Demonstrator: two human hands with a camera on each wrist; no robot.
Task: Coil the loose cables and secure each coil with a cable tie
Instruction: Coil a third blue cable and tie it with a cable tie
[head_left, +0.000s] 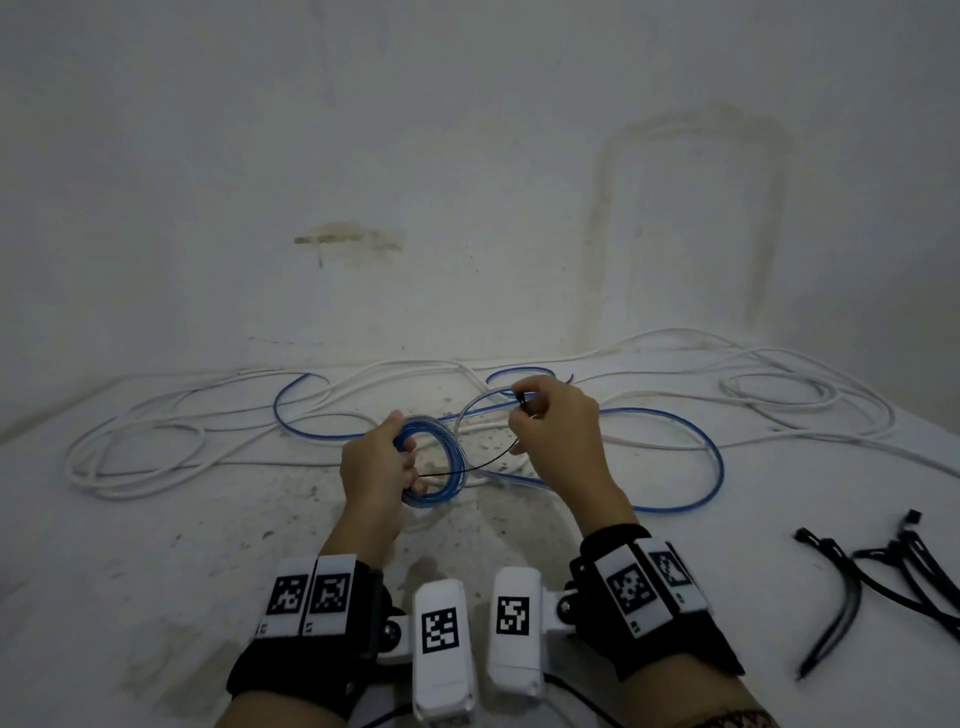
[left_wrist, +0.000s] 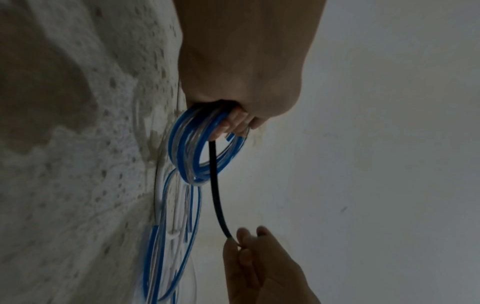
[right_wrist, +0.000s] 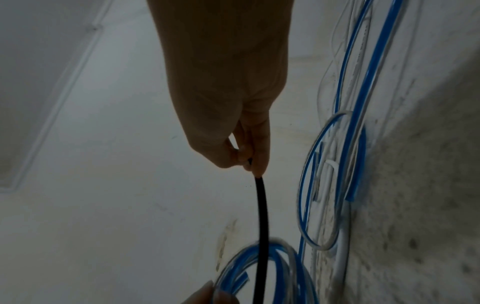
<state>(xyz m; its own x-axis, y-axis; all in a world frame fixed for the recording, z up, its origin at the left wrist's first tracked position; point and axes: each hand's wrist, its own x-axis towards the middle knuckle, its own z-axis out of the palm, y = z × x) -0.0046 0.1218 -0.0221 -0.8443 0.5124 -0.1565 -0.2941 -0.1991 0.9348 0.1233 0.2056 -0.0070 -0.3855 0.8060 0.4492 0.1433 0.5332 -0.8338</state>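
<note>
Coil of blue translucent cable (head_left: 430, 460) sits gripped in the left hand (head_left: 375, 470) above the white surface (head_left: 156, 545); right hand (head_left: 558, 428) pinches a thin black cable tie (head_left: 467, 470) threaded through it. Keep loops bunched while closing the tie.

Two hands are in view, the left hand (head_left: 375, 465) and the right hand (head_left: 558, 423). There is one blue cable (head_left: 670, 415), partly wound into one coil (head_left: 441, 457). One black cable tie (head_left: 488, 465) runs between the hands. White cables (head_left: 810, 405) lie tangled; their number cannot be told. A loose bunch of spare cable ties (head_left: 893, 566) lies on the tabletop (head_left: 156, 571), overlapping too much to count.
</note>
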